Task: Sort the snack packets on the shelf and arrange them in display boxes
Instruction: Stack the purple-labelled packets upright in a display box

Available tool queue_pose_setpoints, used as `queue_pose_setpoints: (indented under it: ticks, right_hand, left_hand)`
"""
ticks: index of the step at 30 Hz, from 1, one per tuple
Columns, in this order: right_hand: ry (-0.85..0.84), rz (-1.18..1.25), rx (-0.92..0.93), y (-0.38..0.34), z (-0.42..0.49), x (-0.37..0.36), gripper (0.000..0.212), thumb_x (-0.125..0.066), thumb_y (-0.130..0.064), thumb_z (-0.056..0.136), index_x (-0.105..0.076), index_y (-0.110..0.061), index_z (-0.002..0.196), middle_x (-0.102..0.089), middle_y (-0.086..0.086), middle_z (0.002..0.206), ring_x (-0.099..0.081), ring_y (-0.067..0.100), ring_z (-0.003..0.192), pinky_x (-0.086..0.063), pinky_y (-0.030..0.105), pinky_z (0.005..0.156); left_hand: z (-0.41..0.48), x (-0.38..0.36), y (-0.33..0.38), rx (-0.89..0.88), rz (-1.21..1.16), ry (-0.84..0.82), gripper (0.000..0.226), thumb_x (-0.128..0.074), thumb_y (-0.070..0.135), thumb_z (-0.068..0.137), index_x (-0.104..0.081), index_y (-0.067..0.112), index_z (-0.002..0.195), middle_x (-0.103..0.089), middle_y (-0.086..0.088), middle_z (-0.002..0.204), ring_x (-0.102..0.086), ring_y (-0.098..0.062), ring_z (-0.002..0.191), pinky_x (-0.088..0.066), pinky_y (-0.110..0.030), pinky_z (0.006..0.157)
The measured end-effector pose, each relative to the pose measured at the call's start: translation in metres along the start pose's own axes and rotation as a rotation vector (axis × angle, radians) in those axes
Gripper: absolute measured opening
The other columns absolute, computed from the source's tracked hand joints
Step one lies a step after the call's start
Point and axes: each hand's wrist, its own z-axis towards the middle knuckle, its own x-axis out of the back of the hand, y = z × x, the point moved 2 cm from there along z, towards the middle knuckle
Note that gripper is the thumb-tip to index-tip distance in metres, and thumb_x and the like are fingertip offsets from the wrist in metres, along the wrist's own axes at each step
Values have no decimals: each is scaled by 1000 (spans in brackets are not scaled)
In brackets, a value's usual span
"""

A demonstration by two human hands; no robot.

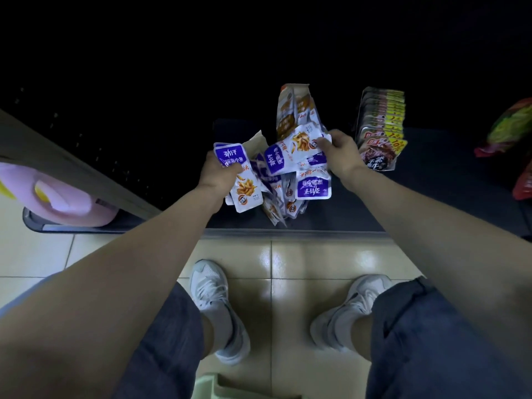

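1. We are gathering purple packets (280, 180) from the heap on the dark shelf (359, 208).
2. Our left hand (217, 171) is gripping a bundle (239, 174); our right hand (341, 152) is pinching one packet (293, 151).
3. Next, we judge, we are aligning them for boxing.

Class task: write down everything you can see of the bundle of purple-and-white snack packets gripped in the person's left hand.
The bundle of purple-and-white snack packets is a small fanned stack of glossy, foil-like sachets. The top one has a purple band with white lettering and a picture of orange strips on white. The left hand grips its upper end from the left, holding it tilted over the dark shelf, beside a loose pile of matching packets.
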Motion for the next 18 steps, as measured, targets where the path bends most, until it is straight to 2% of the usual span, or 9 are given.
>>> queue_pose_setpoints:
  ticks: [2, 4, 6, 8, 12, 13, 15, 18]
  right_hand:
    - [-31, 175, -101, 1, -5, 5, 12, -49, -22, 101, -53, -13, 108, -68, 1, 91, -68, 15, 73, -56, 29, 62]
    - [-44, 292, -174, 2, -10, 8, 10, -51, -21, 100, -55, -13, 103, -69, 3, 89, -68, 15, 70, -57, 31, 65]
    - [-56, 348, -219, 4, -15, 6, 8, -52, -19, 100, -56, -14, 94, -69, 5, 87, -67, 18, 72, -55, 36, 71]
    - [-61, 343, -238, 7, -20, 0, 10, -52, -17, 99, -56, -14, 91, -68, 6, 85, -65, 19, 73, -54, 37, 71]
    - [-71, 340, -252, 13, -27, -11, 9, -51, -14, 100, -54, -15, 91, -66, 7, 88, -63, 19, 73, -53, 36, 68]
    - [-84, 329, -250, 14, -28, -12, 8, -52, -14, 99, -55, -15, 92, -66, 7, 89, -63, 18, 73, -54, 33, 66]
    - [-145, 312, -246, 14, -31, -13, 2, -56, -12, 97, -57, -12, 99, -67, 6, 91, -64, 17, 74, -56, 29, 63]
    - [-262, 328, -263, 14, -34, -9, 26, -66, -8, 89, -59, -9, 114, -70, 6, 94, -68, 15, 76, -58, 27, 64]
  left_hand:
    - [0, -3, 1, 3, -14, -4, 41, -57, 4, 94, -42, 4, 132, -61, -17, 121, -62, -31, 109, -51, -34, 71]
    - [-5, -7, 3, -21, -31, -25, 64, -57, 2, 93, -21, 11, 146, -57, -8, 116, -60, -20, 102, -48, -22, 61]
    - [-11, -12, 5, -64, -65, -68, 84, -59, 0, 92, -2, 18, 150, -50, -2, 114, -57, -14, 97, -47, -17, 60]
    - [-15, -19, 5, -98, -91, -122, 79, -59, 0, 91, -8, 21, 147, -49, -2, 116, -58, -13, 95, -50, -19, 61]
    - [-16, -30, 5, 2, -139, -186, 30, -55, 14, 97, -45, 15, 125, -62, -3, 97, -62, -13, 80, -49, -22, 56]
    - [-16, -30, 4, 30, -164, -178, 28, -55, 17, 97, -46, 14, 124, -62, -2, 94, -62, -13, 78, -48, -22, 55]
    - [-14, -28, 2, 25, -138, -165, 45, -64, 15, 91, -41, 13, 130, -60, -2, 101, -62, -14, 84, -49, -25, 57]
    - [-11, -21, 2, 3, -70, -174, 63, -71, 0, 83, -38, 14, 134, -55, -5, 116, -58, -18, 97, -49, -26, 59]
